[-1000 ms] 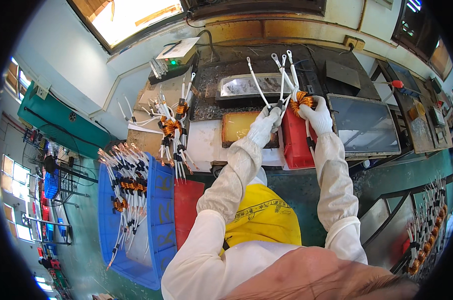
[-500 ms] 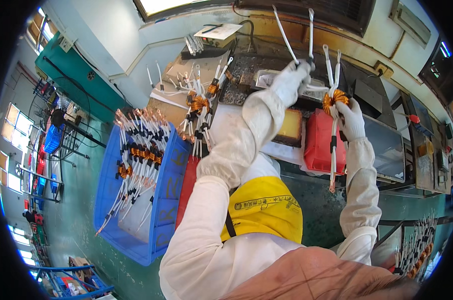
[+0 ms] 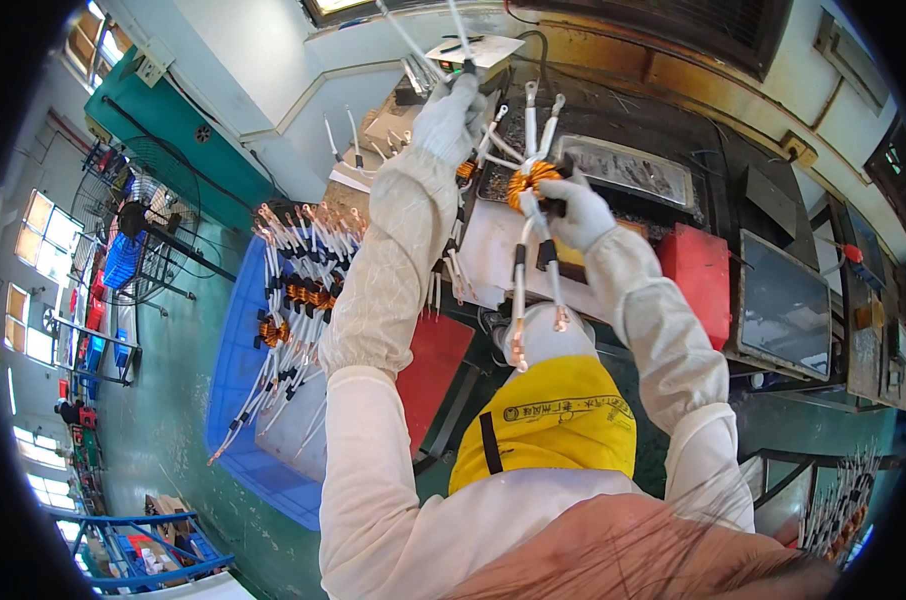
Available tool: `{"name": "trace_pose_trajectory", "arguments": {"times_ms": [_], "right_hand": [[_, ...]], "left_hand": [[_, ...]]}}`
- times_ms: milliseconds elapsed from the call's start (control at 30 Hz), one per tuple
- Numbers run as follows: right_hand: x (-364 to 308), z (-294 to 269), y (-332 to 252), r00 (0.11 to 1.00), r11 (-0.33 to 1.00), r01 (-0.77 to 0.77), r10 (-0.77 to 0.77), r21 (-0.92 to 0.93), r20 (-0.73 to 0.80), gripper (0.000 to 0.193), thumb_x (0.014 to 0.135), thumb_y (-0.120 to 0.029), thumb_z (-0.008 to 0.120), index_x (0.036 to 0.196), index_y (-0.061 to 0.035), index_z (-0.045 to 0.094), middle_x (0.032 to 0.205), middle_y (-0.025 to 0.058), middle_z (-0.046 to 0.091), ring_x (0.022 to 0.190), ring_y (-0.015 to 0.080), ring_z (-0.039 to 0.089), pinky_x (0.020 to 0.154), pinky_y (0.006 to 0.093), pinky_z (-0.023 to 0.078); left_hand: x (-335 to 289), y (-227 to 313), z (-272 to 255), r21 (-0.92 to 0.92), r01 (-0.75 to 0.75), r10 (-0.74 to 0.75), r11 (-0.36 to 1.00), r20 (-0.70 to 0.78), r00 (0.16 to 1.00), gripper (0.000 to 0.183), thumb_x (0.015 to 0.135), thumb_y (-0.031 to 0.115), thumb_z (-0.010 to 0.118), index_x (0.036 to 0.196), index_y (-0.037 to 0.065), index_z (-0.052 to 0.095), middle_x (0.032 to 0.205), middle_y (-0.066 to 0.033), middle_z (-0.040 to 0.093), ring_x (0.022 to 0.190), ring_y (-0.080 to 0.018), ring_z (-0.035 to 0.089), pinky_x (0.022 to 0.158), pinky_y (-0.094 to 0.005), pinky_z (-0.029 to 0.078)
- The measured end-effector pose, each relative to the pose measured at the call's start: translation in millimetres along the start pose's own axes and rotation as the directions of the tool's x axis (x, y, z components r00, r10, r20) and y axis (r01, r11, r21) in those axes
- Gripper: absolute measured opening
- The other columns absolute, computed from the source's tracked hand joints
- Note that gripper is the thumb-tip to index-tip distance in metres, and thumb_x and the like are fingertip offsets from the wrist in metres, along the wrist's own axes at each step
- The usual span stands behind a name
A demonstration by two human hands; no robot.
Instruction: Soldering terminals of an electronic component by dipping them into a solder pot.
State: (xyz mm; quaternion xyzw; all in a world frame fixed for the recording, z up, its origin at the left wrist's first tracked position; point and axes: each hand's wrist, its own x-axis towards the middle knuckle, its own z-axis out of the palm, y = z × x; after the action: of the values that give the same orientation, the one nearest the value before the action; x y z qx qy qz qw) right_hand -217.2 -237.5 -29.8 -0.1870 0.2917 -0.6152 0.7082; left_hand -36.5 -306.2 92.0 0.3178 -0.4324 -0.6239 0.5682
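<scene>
My right hand (image 3: 579,212), in a white glove, pinches a copper-wound ring coil (image 3: 533,184) over the front of the bench. White leads with metal lug ends stick up from the coil, and two more (image 3: 520,280) with black sleeves hang down to bare copper ends. My left hand (image 3: 451,122), also gloved, is farther left and closed around white cable leads (image 3: 459,35) that point up past its fingers. Other white leads stretch between the coil and my left hand; whether they are the same ones is hidden by the glove.
A metal-rimmed rectangular tray (image 3: 633,170) sits on the dark bench behind my right hand, with a red box (image 3: 695,285) right of it. At left, a blue bin (image 3: 235,400) holds several coils with leads. A fan (image 3: 133,218) stands beyond.
Both hands have moved left, carrying the coil and leads from over the tray and red box area. The hanging leads now spread apart below the coil.
</scene>
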Motion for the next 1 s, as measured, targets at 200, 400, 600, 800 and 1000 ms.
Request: {"name": "trace_pose_trajectory", "arguments": {"times_ms": [200, 400, 600, 800, 1000], "right_hand": [[51.8, 20.8, 94.3, 0.991, 0.988, 0.122, -0.126, -0.089, -0.034, 0.051, 0.075, 0.01, 0.061, 0.123, -0.0076, 0.055, 0.104, 0.0069, 0.061, 0.087, 0.0202, 0.062, 0.076, 0.0351, 0.055], [89.3, 9.4, 132.2, 0.933, 0.734, 0.289, -0.36, -0.615, 0.009, 0.072, 0.077, -0.009, 0.07, 0.143, -0.0048, 0.043, 0.117, 0.0121, 0.063, 0.099, 0.0221, 0.062, 0.09, 0.0311, 0.049], [85.7, 18.1, 171.2, 0.9, 0.512, 0.183, -0.431, -0.84, -0.067, 0.07, 0.081, -0.016, 0.07, 0.145, -0.0091, 0.042, 0.117, 0.013, 0.061, 0.103, 0.0226, 0.059, 0.09, 0.0326, 0.047], [104.2, 21.6, 214.4, 0.949, 0.377, 0.02, -0.297, -0.926, -0.1, 0.073, 0.084, -0.04, 0.068, 0.145, -0.0144, 0.036, 0.129, 0.0333, 0.04, 0.117, 0.0484, 0.047, 0.102, 0.0468, 0.039], [153.6, 21.1, 249.6, 0.84, 0.144, 0.152, -0.54, -0.978, 0.051, 0.063, 0.08, -0.032, 0.071, 0.137, -0.0152, 0.048, 0.127, 0.0342, 0.041, 0.114, 0.0479, 0.046, 0.097, 0.0493, 0.04]], "left_hand": [[8.0, -29.1, -98.9, 0.01, -0.016, 0.018, 1.0, -0.224, 0.974, 0.016, 0.097, 0.025, 0.063, 0.107, 0.013, 0.063, 0.071, 0.0037, 0.053, 0.054, -0.0052, 0.042, 0.051, -0.0211, 0.036], [30.7, -66.8, -158.2, -0.102, -0.1, 0.059, 0.99, -0.345, 0.937, 0.013, 0.097, 0.022, 0.063, 0.106, 0.013, 0.062, 0.074, 0.0024, 0.055, 0.054, -0.0053, 0.043, 0.051, -0.0198, 0.037], [41.3, -87.8, -182.0, 0.004, -0.159, 0.143, 0.987, -0.46, 0.877, 0.007, 0.098, 0.014, 0.06, 0.104, 0.012, 0.06, 0.074, 0.0026, 0.059, 0.056, -0.0048, 0.046, 0.05, -0.02, 0.037], [58.7, -106.0, -212.8, 0.015, -0.122, 0.107, 0.992, -0.583, 0.806, 0.011, 0.097, 0.019, 0.06, 0.104, 0.01, 0.059, 0.079, 0.0005, 0.059, 0.061, -0.0069, 0.051, 0.052, -0.0211, 0.041], [77.1, -113.3, -261.1, -0.082, -0.096, 0.01, 0.992, -0.702, 0.712, 0.018, 0.097, 0.025, 0.056, 0.11, 0.012, 0.053, 0.092, -0.0024, 0.063, 0.076, -0.0118, 0.058, 0.055, -0.0231, 0.05]]}}
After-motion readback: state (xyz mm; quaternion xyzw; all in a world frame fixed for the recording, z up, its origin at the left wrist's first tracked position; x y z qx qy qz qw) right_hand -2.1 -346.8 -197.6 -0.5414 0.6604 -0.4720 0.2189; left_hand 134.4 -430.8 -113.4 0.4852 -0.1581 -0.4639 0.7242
